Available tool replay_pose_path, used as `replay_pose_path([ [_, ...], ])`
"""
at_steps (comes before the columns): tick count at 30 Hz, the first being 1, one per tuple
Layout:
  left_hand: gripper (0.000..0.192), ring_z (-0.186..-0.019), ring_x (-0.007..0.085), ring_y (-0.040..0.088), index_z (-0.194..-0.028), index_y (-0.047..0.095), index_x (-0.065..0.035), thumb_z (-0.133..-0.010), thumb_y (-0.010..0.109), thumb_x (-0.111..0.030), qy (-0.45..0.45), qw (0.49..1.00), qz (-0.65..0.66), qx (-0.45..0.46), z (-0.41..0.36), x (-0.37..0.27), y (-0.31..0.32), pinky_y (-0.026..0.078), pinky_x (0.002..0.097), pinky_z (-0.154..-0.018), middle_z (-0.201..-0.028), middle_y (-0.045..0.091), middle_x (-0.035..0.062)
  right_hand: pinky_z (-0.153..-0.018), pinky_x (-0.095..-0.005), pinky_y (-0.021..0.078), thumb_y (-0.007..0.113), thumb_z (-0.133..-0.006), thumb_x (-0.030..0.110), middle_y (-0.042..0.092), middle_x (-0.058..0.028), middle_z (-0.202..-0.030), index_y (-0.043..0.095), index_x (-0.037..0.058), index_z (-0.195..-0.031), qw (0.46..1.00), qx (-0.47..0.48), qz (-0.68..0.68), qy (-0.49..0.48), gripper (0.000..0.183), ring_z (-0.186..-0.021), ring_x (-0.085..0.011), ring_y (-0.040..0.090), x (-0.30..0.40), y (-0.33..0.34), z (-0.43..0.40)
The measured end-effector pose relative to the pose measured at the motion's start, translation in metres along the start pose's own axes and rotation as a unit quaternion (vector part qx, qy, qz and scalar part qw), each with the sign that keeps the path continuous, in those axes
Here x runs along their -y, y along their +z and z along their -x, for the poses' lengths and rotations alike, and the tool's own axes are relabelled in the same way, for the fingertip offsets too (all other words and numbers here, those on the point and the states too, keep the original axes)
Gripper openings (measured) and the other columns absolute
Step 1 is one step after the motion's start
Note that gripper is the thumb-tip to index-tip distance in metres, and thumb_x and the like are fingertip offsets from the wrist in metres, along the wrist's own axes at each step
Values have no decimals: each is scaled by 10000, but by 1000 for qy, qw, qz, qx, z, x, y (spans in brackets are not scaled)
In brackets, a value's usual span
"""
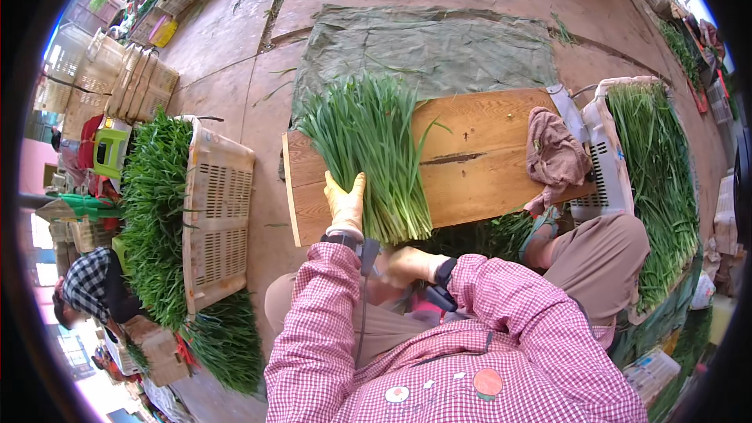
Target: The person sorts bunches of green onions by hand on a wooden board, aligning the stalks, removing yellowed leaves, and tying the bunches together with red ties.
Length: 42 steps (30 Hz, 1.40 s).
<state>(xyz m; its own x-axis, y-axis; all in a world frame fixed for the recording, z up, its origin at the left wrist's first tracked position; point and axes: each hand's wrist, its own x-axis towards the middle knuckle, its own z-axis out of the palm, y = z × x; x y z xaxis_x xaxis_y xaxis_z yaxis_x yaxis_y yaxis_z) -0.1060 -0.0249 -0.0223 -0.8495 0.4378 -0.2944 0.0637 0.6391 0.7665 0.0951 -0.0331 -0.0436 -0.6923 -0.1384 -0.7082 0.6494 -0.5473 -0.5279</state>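
A thick pile of green garlic chives (376,158) lies on the left part of a wooden board (470,158), leaves pointing away from me and pale stem ends towards me. My left hand (345,197), in a pale yellow glove, rests at the pile's left edge with thumb and fingers spread. My right hand (408,265) is blurred below the stem ends, close to my lap; its fingers and anything in them cannot be made out. A crumpled brownish-pink cloth (552,150) lies on the board's right end.
Plastic crates of greens stand at left (217,217) and right (605,147). A green tarp (429,53) covers the floor beyond the board. Loose greens lie beneath the board's near edge. At far left, a person in a checked shirt (91,282) bends over a box.
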Motion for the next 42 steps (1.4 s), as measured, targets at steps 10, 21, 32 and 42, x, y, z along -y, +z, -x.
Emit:
replay_pose_path([
  [10, 907, -1328, 365, 455, -1543, 310, -60, -841, 777, -395, 48, 999, 5, 2, -5, 2, 14, 379, 426, -1105, -1430, 452, 203, -848, -459, 541, 577, -892, 325, 732, -138, -1001, 739, 131, -1011, 767, -237, 596, 23, 279, -978, -354, 692, 11, -56, 108],
  [21, 920, -1301, 394, 448, -1538, 340, -75, -820, 766, -460, 70, 993, -95, -10, -11, -11, 32, 380, 460, -1099, -1400, 465, 203, -716, -460, 543, 648, -867, 294, 703, -106, -914, 665, 143, -939, 714, -388, 532, -239, 168, -819, -358, 683, 18, -62, 74],
  [32, 849, -1238, 399, 550, -1534, 345, -90, -848, 748, -385, 87, 987, -18, -137, 8, -28, 36, 426, 467, -1053, -1367, 560, 238, -873, -486, 537, 558, -916, 439, 716, -172, -1079, 674, 120, -1184, 746, -407, 516, -108, 432, -1014, -360, 682, 31, -78, 129],
  [42, 1342, -1507, 403, 171, -1615, 11, -144, -664, 858, -569, 72, 989, -129, 16, 37, -55, 32, 197, 458, -1227, -1666, 97, 181, -952, -484, 496, 533, -953, 431, 569, -289, -1286, 266, -48, -1516, 773, -410, 474, -101, 786, -1131, -419, 616, 93, -37, 39],
])
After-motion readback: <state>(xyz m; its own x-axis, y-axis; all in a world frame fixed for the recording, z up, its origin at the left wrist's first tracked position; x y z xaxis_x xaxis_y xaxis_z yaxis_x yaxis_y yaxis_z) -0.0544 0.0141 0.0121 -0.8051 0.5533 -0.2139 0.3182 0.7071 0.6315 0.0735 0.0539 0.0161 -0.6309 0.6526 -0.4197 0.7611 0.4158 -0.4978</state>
